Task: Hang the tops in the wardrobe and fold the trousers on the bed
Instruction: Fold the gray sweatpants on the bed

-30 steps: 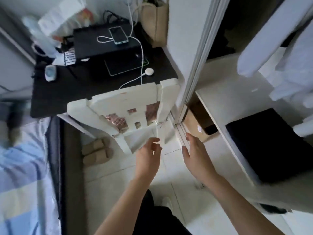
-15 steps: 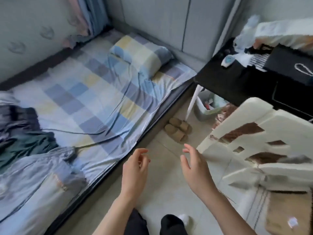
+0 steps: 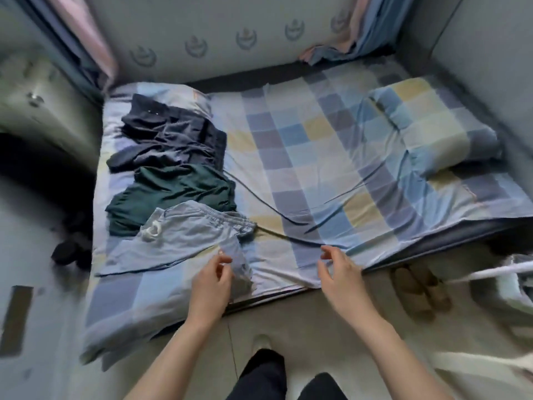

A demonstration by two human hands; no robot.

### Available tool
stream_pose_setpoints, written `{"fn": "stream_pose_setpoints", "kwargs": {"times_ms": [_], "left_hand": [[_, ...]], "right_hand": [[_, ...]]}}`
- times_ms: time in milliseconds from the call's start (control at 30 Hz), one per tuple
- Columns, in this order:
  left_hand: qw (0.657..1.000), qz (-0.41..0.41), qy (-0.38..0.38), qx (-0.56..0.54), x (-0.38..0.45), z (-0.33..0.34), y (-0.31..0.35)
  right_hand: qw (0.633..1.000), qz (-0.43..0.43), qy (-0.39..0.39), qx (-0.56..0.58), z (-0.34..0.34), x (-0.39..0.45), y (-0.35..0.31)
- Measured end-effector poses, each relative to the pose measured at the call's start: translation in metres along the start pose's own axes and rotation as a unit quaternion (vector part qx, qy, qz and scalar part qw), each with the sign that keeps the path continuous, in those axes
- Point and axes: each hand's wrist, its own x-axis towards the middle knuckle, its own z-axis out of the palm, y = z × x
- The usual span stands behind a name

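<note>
Clothes: dark navy garment, green garment, pale blue trousers lie unfolded on my bed's left.
Left hand: loosely curled, empty, at trouser leg.
Right hand: relaxed, empty.
Progress: folding not begun.

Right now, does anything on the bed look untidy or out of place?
Yes. Three garments lie crumpled and overlapping at the bed's left end: navy garment, green garment, light grey trousers. None is folded.
</note>
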Motion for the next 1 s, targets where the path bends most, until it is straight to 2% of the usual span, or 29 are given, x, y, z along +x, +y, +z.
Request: {"fn": "stream_pose_setpoints", "kwargs": {"times_ms": [133,300,467,733,1000], "left_hand": [[0.998,-0.049,0.027,-0.004,0.055,-0.019,-0.025],[0.995,-0.101,0.021,0.018,0.127,-0.023,-0.052],[0.983,-0.151,-0.016,0.103,0.217,-0.01,-0.085],[0.952,-0.117,-0.121,0.254,0.363,0.037,-0.163],[0.891,-0.015,-0.144,0.431,0.469,0.088,-0.242]], "right_hand": [[0.995,-0.044,-0.078,-0.043,0.032,0.065,-0.034],[0.983,-0.077,-0.145,-0.084,0.071,0.152,-0.061],[0.962,-0.083,-0.23,-0.121,0.125,0.252,-0.068],[0.936,-0.064,-0.296,-0.181,0.237,0.373,-0.032],[0.908,-0.025,-0.346,-0.236,0.363,0.434,0.038]]}}
